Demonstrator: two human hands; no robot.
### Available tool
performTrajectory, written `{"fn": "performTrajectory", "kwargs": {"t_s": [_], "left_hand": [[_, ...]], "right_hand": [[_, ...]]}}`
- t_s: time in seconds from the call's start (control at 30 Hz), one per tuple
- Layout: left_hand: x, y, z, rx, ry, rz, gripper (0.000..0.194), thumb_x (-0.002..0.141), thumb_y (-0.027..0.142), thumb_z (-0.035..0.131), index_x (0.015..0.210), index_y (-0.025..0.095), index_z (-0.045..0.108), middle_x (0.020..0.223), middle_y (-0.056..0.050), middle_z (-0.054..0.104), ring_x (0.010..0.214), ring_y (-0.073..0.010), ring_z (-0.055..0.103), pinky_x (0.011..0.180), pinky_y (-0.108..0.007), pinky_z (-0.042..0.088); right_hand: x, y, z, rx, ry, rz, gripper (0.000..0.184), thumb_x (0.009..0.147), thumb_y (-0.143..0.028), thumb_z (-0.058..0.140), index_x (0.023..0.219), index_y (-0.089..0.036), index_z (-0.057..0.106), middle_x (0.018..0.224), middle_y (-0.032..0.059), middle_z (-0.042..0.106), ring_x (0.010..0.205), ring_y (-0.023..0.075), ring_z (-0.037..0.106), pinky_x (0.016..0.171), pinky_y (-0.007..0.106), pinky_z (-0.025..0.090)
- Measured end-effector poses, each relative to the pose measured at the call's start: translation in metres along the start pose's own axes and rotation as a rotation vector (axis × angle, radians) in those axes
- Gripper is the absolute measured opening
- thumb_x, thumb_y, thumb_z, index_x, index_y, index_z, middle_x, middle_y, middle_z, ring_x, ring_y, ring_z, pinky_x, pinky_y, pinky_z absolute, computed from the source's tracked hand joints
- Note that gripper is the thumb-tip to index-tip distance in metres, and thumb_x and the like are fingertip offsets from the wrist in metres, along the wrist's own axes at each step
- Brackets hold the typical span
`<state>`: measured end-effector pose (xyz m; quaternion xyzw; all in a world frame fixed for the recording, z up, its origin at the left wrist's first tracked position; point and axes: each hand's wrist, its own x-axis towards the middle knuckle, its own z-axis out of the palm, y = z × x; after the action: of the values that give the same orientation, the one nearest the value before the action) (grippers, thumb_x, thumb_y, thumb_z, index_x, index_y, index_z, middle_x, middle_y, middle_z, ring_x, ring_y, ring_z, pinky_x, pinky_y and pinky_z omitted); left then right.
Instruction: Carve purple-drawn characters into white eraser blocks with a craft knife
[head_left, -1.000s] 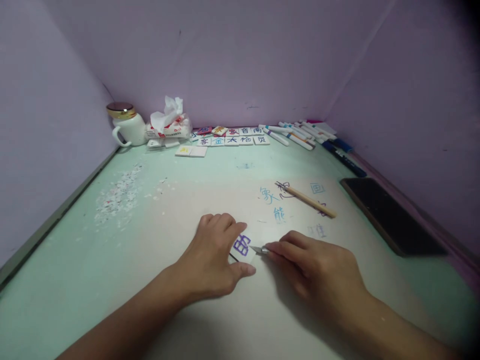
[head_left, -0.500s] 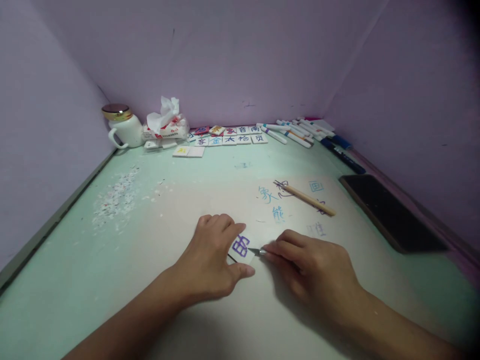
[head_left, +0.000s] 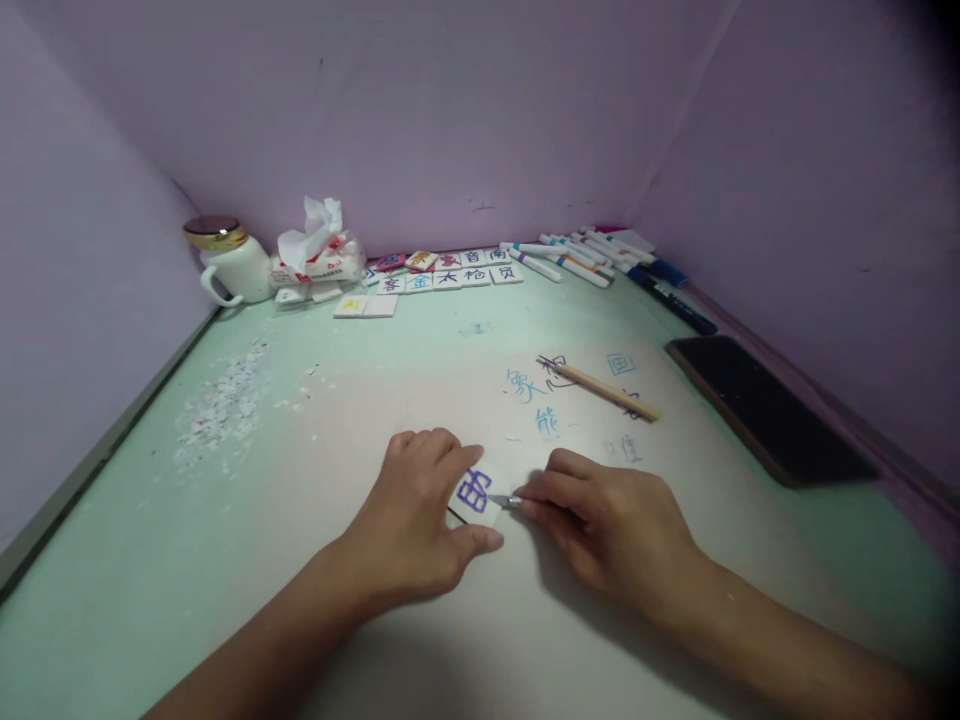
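Observation:
A small white square tile (head_left: 489, 512) with a purple Chinese character lies flat on the table. My left hand (head_left: 420, 515) grips it between thumb and forefinger, its palm covering the tile's left part. In my right hand (head_left: 607, 520) is a craft knife (head_left: 511, 501), pinched close to its blade. The blade's tip touches or hovers just over the right side of the purple character; which of the two I cannot tell. Most of the knife's handle is hidden inside the hand.
Beyond my hands lies a wooden stick (head_left: 611, 390) across handwritten characters. A dark phone (head_left: 765, 410) is at the right. Eraser-like crumbs (head_left: 221, 410) are heaped at left. Along the back stand a lidded mug (head_left: 244, 272), tissues (head_left: 319, 262), lettered tiles (head_left: 447, 278) and several markers (head_left: 577, 268).
The whole view has shifted slightly, so everything sits a little further left. Both hands keep their hold on the tile and the craft knife, with the blade still at the character.

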<state>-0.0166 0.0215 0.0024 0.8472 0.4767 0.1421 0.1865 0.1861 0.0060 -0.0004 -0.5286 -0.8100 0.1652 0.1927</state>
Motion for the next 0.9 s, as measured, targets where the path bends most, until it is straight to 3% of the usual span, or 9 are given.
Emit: {"fn": "performTrajectory", "kwargs": {"t_s": [0.2, 0.43, 0.57, 0.63, 0.77, 0.9], "left_hand": [[0.000, 0.000, -0.001, -0.010, -0.007, -0.002, 0.054, 0.066, 0.038, 0.073, 0.113, 0.017, 0.056, 0.101, -0.008, 0.055, 0.094, -0.0262, 0.050, 0.087, -0.046, 0.037], [0.000, 0.000, -0.001, -0.021, 0.022, 0.045, 0.052, 0.069, 0.035, 0.070, 0.114, 0.016, 0.053, 0.101, -0.009, 0.054, 0.095, -0.0267, 0.049, 0.086, -0.048, 0.039], [-0.004, 0.001, -0.002, -0.073, 0.164, 0.157, 0.051, 0.072, 0.024, 0.066, 0.118, 0.015, 0.046, 0.106, -0.012, 0.050, 0.100, -0.0262, 0.047, 0.086, -0.043, 0.042], [-0.006, 0.002, -0.003, -0.084, 0.241, 0.217, 0.054, 0.073, 0.020, 0.063, 0.122, 0.015, 0.042, 0.109, -0.013, 0.047, 0.102, -0.0261, 0.046, 0.086, -0.042, 0.043], [-0.005, 0.005, -0.002, -0.037, 0.274, 0.361, 0.055, 0.074, 0.014, 0.058, 0.126, 0.018, 0.039, 0.104, -0.011, 0.047, 0.096, -0.0253, 0.048, 0.082, -0.043, 0.043], [-0.006, 0.010, -0.003, 0.012, 0.342, 0.398, 0.056, 0.074, 0.011, 0.056, 0.126, 0.020, 0.040, 0.108, -0.013, 0.048, 0.098, -0.0264, 0.049, 0.083, -0.046, 0.043]], "right_hand": [[0.004, 0.002, -0.005, 0.290, -0.115, 0.165, 0.017, 0.081, -0.026, 0.053, 0.073, -0.024, 0.068, 0.067, -0.0012, 0.064, 0.059, 0.0143, 0.055, 0.053, 0.025, 0.036], [0.011, 0.005, -0.011, 0.660, -0.084, 0.330, 0.021, 0.080, -0.036, 0.054, 0.073, -0.019, 0.065, 0.063, 0.0012, 0.062, 0.057, 0.0139, 0.053, 0.050, 0.024, 0.038], [0.014, 0.002, -0.017, 0.941, -0.107, 0.443, 0.029, 0.065, -0.035, 0.068, 0.087, -0.016, 0.064, 0.066, -0.0007, 0.060, 0.053, 0.0103, 0.049, 0.046, 0.021, 0.036], [0.014, 0.001, -0.019, 1.033, -0.185, 0.475, 0.031, 0.067, -0.035, 0.067, 0.090, -0.016, 0.065, 0.057, -0.0036, 0.053, 0.045, 0.0078, 0.042, 0.042, 0.020, 0.030], [0.012, -0.003, -0.016, 1.043, -0.351, 0.441, 0.024, 0.075, -0.038, 0.061, 0.078, -0.015, 0.067, 0.040, -0.0077, 0.039, 0.036, 0.0060, 0.030, 0.039, 0.020, 0.021], [0.012, -0.004, -0.011, 1.010, -0.243, 0.513, 0.016, 0.074, -0.029, 0.062, 0.068, -0.015, 0.063, 0.038, -0.0070, 0.043, 0.036, 0.0054, 0.032, 0.039, 0.020, 0.022]]}}
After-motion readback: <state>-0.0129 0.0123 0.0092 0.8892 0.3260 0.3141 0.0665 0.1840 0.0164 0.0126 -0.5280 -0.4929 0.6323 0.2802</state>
